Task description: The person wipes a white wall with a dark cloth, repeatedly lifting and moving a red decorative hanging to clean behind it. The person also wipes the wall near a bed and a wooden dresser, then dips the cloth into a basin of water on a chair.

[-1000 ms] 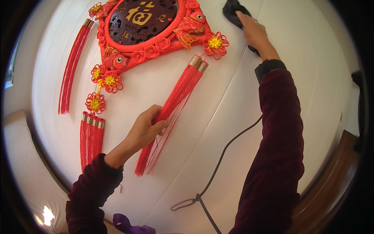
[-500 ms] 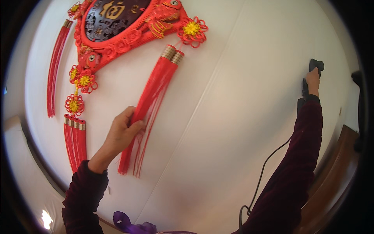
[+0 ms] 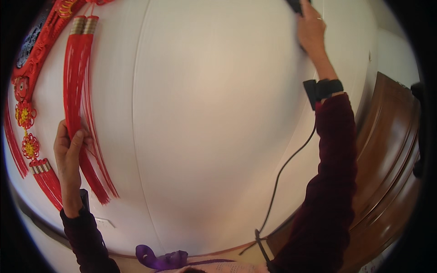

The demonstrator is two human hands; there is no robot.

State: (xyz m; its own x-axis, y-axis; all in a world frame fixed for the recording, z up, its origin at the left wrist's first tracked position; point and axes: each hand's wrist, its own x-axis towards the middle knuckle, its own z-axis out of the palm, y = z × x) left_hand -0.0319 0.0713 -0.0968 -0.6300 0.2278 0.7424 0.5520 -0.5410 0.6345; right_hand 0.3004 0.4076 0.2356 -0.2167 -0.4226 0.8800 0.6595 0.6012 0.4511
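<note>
My left hand [image 3: 69,143] is closed around the middle of a red tassel [image 3: 75,82], thumb across its strands. The tassel hangs in a pair with gold-banded tops, and a few loose strands dangle beside my fingers. Above and left of it is the red knotted wall ornament [image 3: 38,50], cut by the picture's edge. High on the white wall, my right hand [image 3: 312,32] grips a black hand tool [image 3: 295,5]. Most of that tool lies past the top edge or behind my fingers, so its kind is hidden.
A black band with a small box [image 3: 324,88] circles my right wrist, and a dark cable [image 3: 275,186] hangs from it. Brown glossy wood panelling [image 3: 387,136] stands at the right. A purple ribbon [image 3: 161,258] shows below, near a wall socket [image 3: 104,223].
The view has swung right, so the ornament now sits farther left. My right hand with the black tool appears higher in the picture. My left hand still grips the tassel.
</note>
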